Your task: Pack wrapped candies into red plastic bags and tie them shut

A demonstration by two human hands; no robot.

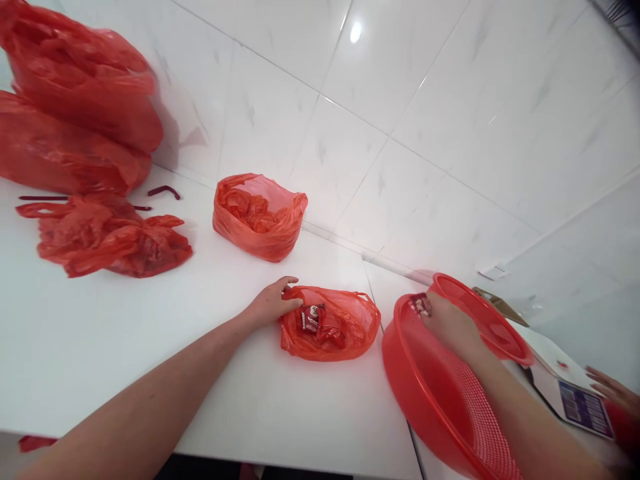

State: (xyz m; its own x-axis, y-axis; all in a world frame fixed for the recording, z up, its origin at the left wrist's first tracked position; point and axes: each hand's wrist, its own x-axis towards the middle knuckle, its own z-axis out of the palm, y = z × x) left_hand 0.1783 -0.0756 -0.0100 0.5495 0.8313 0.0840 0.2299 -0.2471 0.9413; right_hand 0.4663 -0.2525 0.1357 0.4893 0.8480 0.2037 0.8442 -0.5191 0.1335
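My left hand [273, 303] grips the left rim of a small open red plastic bag [350, 327] on the white counter. Red wrapped candies [314, 319] lie inside that bag. My right hand [447, 320] reaches into a large red mesh basket [425, 393] tilted at the right, and its fingers are closed on a red wrapped candy [421, 305].
A second red basket [493, 323] sits behind the first. Another open red bag [257, 217] stands near the tiled wall. Full and crumpled red bags [75, 120] pile up at the far left. A digital scale [575, 400] and another person's fingers [615, 390] show at the right edge.
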